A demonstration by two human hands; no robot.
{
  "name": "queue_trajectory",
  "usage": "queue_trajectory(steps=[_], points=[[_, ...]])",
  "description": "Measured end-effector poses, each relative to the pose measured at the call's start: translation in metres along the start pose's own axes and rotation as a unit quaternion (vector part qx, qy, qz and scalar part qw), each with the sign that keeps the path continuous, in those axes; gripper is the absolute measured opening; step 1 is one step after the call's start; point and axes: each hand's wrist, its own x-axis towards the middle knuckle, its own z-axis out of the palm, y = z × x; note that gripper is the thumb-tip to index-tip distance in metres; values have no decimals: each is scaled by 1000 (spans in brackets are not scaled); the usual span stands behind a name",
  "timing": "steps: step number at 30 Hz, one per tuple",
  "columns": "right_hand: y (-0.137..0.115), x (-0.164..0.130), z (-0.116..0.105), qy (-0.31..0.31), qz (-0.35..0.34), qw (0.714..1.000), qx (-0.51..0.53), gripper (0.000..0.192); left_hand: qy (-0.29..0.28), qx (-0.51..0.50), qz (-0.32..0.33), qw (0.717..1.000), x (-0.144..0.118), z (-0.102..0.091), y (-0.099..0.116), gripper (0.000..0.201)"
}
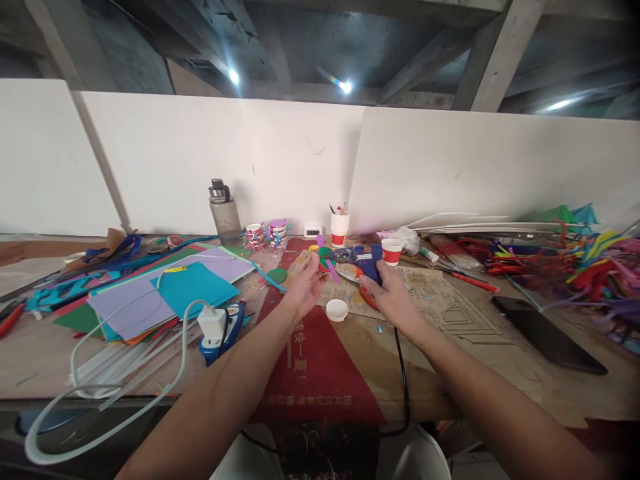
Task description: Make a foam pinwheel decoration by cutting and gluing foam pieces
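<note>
White boards back a cluttered wooden worktop (465,373) under dim rafters. Far left: coloured paper sheets (165,297), fanned flat; over them a white cable (125,373) running to a white charger (212,321) beside a blue tool (227,333). Behind: grey bottle (223,212), upright against the boards, and stacked tape rolls (267,233). Centre: red banner (313,360) under both forearms; white lid (337,310) between the hands. Left hand (306,283), fingers curled on a small pink and green foam piece (327,261). Right hand (387,293), fingers gripping the blue glue gun (367,261), nozzle toward the foam piece, black cord (401,373) trailing off the worktop's near edge. Just behind the gun: red-and-white cup (391,251); further back a second cup (339,228) holding tools. Right: printed cardboard (445,303), black phone (547,337) lying flat, heap of pipe cleaners (575,263).
</note>
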Motion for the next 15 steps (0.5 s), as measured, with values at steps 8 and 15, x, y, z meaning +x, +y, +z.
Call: queue_trajectory(steps=[8, 15], points=[[-9, -1, -5, -4, -131, 977, -170, 31, -9, 25, -3, 1000, 1, -3, 0, 35], [13, -5, -40, 96, -34, 989, -103, 38, 35, 27, 4, 999, 10, -10, 3, 31]])
